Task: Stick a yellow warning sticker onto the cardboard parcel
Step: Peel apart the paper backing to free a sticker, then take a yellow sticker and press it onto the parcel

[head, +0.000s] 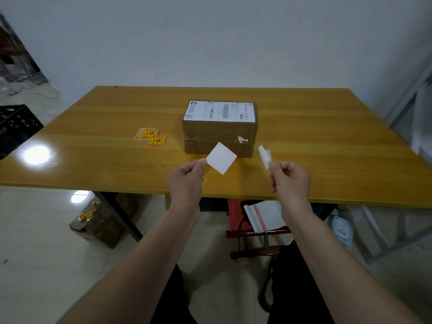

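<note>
Pale wall behind; yellow wood-grain desk [93,160] fills the mid-frame, tiled floor below and to the left.

Far left, beside the desk: black plastic crate [14,127], partly cut off by the frame edge.

On the desk, left of centre: small fanned pile of spare yellow warning stickers [150,136], printed side up, red symbol; text too small to read.

Left hand [187,181]: thumb and forefinger pinched on one corner of a white square [221,158], held like a diamond in the air. Only a blank white face shows. Judged to be the peeled sticker seen from its adhesive side, but the yellow print is hidden, so this is not confirmed.

Centre: cardboard parcel [219,129], long axis running left–right, white shipping label [219,110] covering most of the top, clear tape and a torn white scrap on the near face.

Key relation: parcel lies directly beyond the white square, just behind it from this view. Left hand is the nearer one; judged next move is forward and up onto the parcel. The label takes most of the top, so bare cardboard is mainly the near face.

Right hand [289,181]: fingers closed on a curled white strip [264,156], judged the backing paper, held apart to the right of the parcel
</note>
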